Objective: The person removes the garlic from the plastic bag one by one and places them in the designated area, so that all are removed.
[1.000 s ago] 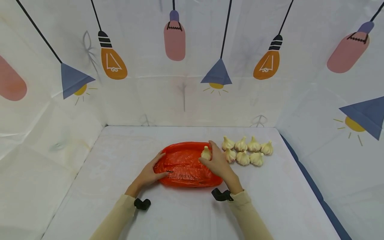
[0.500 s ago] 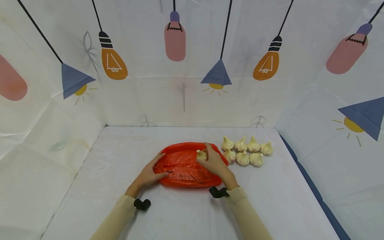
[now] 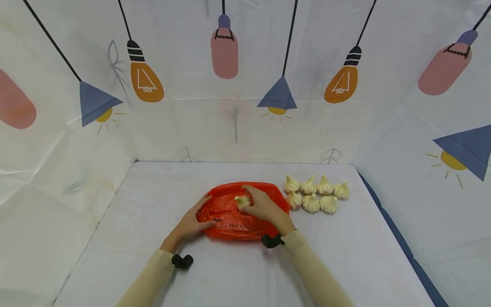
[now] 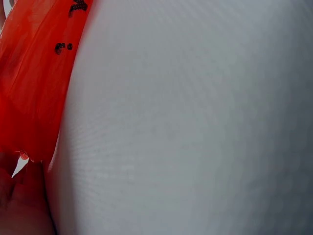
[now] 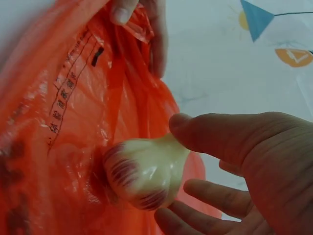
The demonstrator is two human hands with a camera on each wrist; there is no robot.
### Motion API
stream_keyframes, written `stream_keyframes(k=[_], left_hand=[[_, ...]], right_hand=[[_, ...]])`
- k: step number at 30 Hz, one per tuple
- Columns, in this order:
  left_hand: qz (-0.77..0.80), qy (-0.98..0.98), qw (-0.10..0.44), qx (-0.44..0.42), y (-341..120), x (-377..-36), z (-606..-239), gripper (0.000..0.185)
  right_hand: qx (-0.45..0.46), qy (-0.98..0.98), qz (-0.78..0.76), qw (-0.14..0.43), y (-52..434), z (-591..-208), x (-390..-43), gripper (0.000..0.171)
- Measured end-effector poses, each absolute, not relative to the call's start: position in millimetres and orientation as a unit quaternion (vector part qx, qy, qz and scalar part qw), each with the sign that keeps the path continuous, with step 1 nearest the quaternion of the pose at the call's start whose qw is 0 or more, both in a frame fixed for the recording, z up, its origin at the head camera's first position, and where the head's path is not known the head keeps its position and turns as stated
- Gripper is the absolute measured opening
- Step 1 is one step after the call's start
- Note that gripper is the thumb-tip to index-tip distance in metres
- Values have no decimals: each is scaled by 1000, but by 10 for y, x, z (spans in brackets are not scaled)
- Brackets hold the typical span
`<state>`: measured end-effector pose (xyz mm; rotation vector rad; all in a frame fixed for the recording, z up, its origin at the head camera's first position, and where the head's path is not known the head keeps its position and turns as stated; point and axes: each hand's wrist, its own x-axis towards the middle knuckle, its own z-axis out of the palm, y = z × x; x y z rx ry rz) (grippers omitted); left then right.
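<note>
An orange-red plastic bag (image 3: 230, 213) lies flat on the white table. My left hand (image 3: 193, 219) grips the bag's left edge, thumb and fingers pinching the plastic (image 5: 134, 22). My right hand (image 3: 262, 207) holds a garlic bulb (image 3: 242, 201) over the bag's middle; in the right wrist view the bulb (image 5: 144, 171), white with purple streaks, sits between thumb and fingers right against the bag (image 5: 58, 122). The left wrist view shows only bag plastic (image 4: 34, 83) and table.
Several garlic bulbs (image 3: 316, 192) sit in two rows just right of the bag. The white table (image 3: 238, 277) is walled by a cloth backdrop printed with lamps on three sides. A dark blue strip (image 3: 399, 238) runs along the table's right edge.
My right hand has carried the garlic bulb leftward from the bag's right end to over its middle. The left hand has stayed on the bag's left edge.
</note>
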<state>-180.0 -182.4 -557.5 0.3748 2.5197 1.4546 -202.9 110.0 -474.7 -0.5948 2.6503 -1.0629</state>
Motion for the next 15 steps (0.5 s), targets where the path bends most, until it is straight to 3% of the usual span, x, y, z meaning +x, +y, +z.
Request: stream_keyframes(k=[15], left_hand=[[498,852,98,130,-1831,-1784,-5561,93]], right_hand=[[-192,905,-356,132,1127,-4906,-2215,56]])
